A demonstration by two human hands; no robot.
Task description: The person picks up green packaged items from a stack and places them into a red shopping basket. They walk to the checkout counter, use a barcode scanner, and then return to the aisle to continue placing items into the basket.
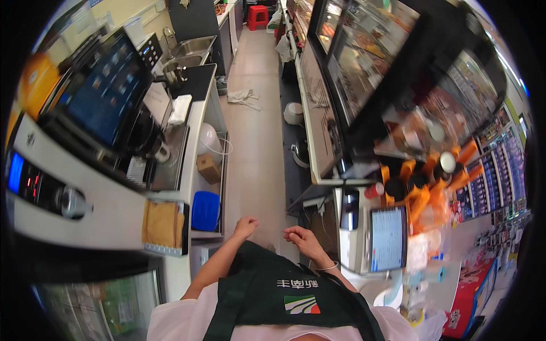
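Note:
My left hand [246,227] is in front of me over the aisle floor, fingers loosely curled, with nothing seen in it. Level with it on the other side hangs my right hand [301,241], a pale bracelet at its wrist; its fingers are bent and no object shows in them. The two hands are apart and touch nothing. Below them is the dark green apron [273,290] I wear. A folded brown cloth [163,222] lies on the counter to the left. A lit touchscreen [387,238] stands on the counter to the right.
A narrow aisle [256,170] runs ahead between counters, with a rag [244,98] on its floor and a red stool [257,18] at the far end. Left are a blue plastic bin [206,211], a cardboard box [208,169] and a steel sink [192,47]. A white rice cooker [293,113] sits low right.

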